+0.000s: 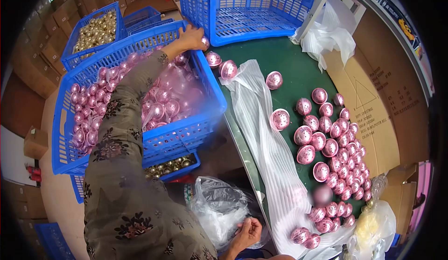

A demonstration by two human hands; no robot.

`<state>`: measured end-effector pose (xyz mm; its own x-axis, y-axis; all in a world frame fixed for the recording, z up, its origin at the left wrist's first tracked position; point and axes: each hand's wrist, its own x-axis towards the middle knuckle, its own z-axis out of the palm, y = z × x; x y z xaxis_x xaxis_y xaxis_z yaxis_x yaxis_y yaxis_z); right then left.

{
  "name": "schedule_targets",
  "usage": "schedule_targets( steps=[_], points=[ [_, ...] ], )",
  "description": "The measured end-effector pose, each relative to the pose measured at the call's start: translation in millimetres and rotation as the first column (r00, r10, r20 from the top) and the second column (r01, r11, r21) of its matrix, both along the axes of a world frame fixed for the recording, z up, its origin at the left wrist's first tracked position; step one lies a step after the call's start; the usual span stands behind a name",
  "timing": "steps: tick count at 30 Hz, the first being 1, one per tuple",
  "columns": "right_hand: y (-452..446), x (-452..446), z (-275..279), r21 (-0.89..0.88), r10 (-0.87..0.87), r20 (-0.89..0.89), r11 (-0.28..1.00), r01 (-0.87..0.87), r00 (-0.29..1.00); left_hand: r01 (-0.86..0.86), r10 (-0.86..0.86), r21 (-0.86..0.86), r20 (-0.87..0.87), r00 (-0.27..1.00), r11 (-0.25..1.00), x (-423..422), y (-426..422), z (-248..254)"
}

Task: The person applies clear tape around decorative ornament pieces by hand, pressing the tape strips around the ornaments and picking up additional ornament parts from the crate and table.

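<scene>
My left hand (190, 38) reaches across a blue plastic basket (186, 136) to its far right corner. Its fingers are curled against a pink ball ornament (205, 43), partly hidden by the hand. Inside the basket lie many pink ornaments (158, 109) in clear wrapping. Low in the view, my right hand (248, 234) is closed, thumb and fingertips pinched at the edge of clear plastic bags (217, 208). To its right, many unwrapped pink ball ornaments (329, 147) cover part of the green tabletop (254, 54). One pink ball (322, 195) there looks blurred.
White foam sheeting (261, 120) runs along the table's near edge. An upright blue crate (252, 24) stands at the back. Printed cardboard (373, 106) borders the right side. Gold ornaments fill another basket (97, 31) at far left; stacked cartons (70, 15) stand behind.
</scene>
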<state>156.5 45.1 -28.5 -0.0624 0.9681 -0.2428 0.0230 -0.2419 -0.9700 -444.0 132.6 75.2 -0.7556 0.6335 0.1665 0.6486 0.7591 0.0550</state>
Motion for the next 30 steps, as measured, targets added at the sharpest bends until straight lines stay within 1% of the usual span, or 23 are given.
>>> schedule_targets(
  steps=[1,4,7,10,13,14,17,18,19,20,21,22,23,24,25,26,27,28,29,30],
  points=[
    [-1,1,1,-0.011,0.0,-0.003,1.0,0.0,1.0,-0.006,0.006,0.02,0.019,1.0,1.0,-4,2,-3],
    [-1,2,2,-0.015,0.009,0.012,1.0,-0.009,1.0,-0.011,0.002,0.284,0.032,0.999,0.959,-17,5,-22],
    [0,3,2,-0.016,0.011,0.02,1.0,-0.011,1.0,0.035,0.012,0.419,-0.11,0.994,0.907,-30,11,-39],
    [0,-1,4,-0.015,-0.005,0.03,1.0,0.005,1.0,-0.038,0.099,0.492,-0.098,0.99,0.87,-20,15,-36],
    [0,-1,5,-0.041,0.0,0.026,0.999,0.001,1.0,-0.012,0.161,0.708,-0.144,0.976,0.706,2,8,-24],
    [0,0,5,-0.043,0.009,0.024,0.999,-0.008,1.0,0.035,0.137,0.746,-0.168,0.976,0.665,2,4,-26],
    [0,2,3,-0.04,0.02,0.02,0.999,-0.019,1.0,0.27,-0.029,0.854,-0.287,0.957,0.445,43,-2,-9],
    [0,2,3,-0.038,0.025,0.028,0.999,-0.024,0.999,0.343,-0.12,0.838,-0.323,0.939,0.425,63,3,0],
    [0,2,2,-0.037,0.033,0.036,0.999,-0.032,0.999,0.491,-0.192,0.76,-0.455,0.87,0.425,71,16,4],
    [0,3,0,-0.037,0.034,0.031,0.999,-0.033,0.999,0.57,-0.286,0.699,-0.494,0.821,0.432,91,30,16],
    [0,3,-1,-0.036,0.033,0.027,0.999,-0.032,0.999,0.493,-0.424,0.762,-0.315,0.849,0.42,110,46,23],
    [0,4,-3,-0.033,0.03,0.021,0.999,-0.03,0.999,0.506,-0.485,0.779,-0.303,0.82,0.37,128,66,26],
    [0,4,-6,-0.016,0.021,0.01,1.0,-0.021,1.0,0.471,-0.56,0.819,-0.234,0.795,0.327,140,92,26],
    [-1,3,-9,-0.001,0.011,-0.001,1.0,-0.011,1.0,0.41,-0.608,0.815,-0.092,0.789,0.41,167,105,37],
    [-1,4,-10,0.014,0.003,-0.01,1.0,-0.003,1.0,0.523,-0.667,0.771,-0.178,0.724,0.362,182,125,35],
    [0,4,-11,0.019,0.002,-0.008,1.0,-0.002,1.0,0.571,-0.722,0.755,-0.193,0.664,0.323,203,140,34],
    [0,4,-11,0.022,0.002,-0.005,1.0,-0.001,1.0,0.531,-0.816,0.789,-0.067,0.574,0.308,226,151,33],
    [0,4,-11,0.024,0.001,-0.002,1.0,-0.001,1.0,0.599,-0.856,0.762,-0.117,0.503,0.247,243,165,24],
    [0,3,-9,0.018,0.002,0.0,1.0,-0.002,1.0,0.566,-0.92,0.781,0.027,0.39,0.263,261,161,27],
    [-1,1,-5,0.01,0.001,0.003,1.0,-0.001,1.0,0.604,-0.926,0.764,-0.021,0.377,0.228,269,155,25]
  ],
)
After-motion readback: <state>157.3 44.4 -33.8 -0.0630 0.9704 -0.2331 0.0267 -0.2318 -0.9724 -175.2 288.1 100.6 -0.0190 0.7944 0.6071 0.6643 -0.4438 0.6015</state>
